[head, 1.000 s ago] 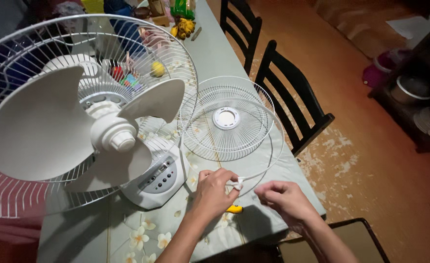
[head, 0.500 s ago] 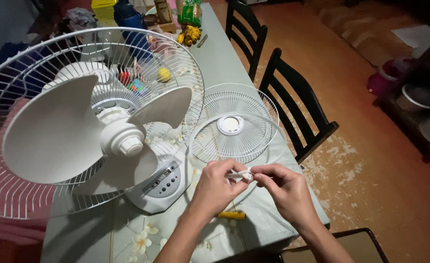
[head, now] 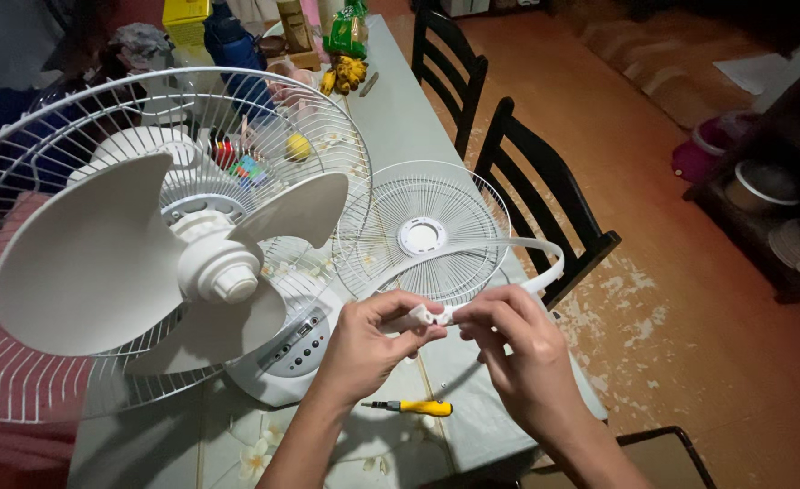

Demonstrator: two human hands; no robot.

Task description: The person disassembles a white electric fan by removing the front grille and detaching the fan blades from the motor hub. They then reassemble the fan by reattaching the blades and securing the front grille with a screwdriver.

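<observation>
My left hand and my right hand both pinch the joined ends of a white plastic guard ring, lifted above the table. The ring loops around a loose white front fan grille lying flat on the table. To the left stands a white table fan with bare blades and its rear wire guard. Below my hands on the table lies a yellow-handled screwdriver.
The table has a pale floral cloth. At its far end sit bananas, bottles and small clutter. Two black chairs stand along the right edge. A third chair frame is at the bottom right. Pots sit on a shelf far right.
Both hands have risen from the table's front edge and come together on the ring's ends. The ring is now lifted off the table around the grille.
</observation>
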